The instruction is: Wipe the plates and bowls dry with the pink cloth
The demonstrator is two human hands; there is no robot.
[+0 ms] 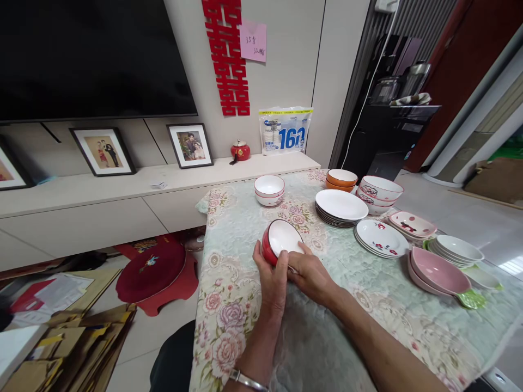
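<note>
A red bowl with a white inside (285, 237) is tilted up above the flowered tablecloth (229, 321), near the middle of the view. My left hand (272, 280) grips its lower left side, thumb toward the rim. From the right, my right hand (308, 270) holds the lower right of the same bowl, and its lower fingers are partly hidden. Behind it stand two stacked white bowls with red rims (269, 188). To the right is a stack of plates topped by a white one (342, 204).
Orange bowls (342, 177), large white bowls (381, 189), flower-patterned plates (381, 238), square dishes (412, 224) and pink dishes (440, 269) cover the table's right side. A red stool (151, 269) and flattened cardboard (77, 348) lie left of the table. A ledge (147, 188) runs behind.
</note>
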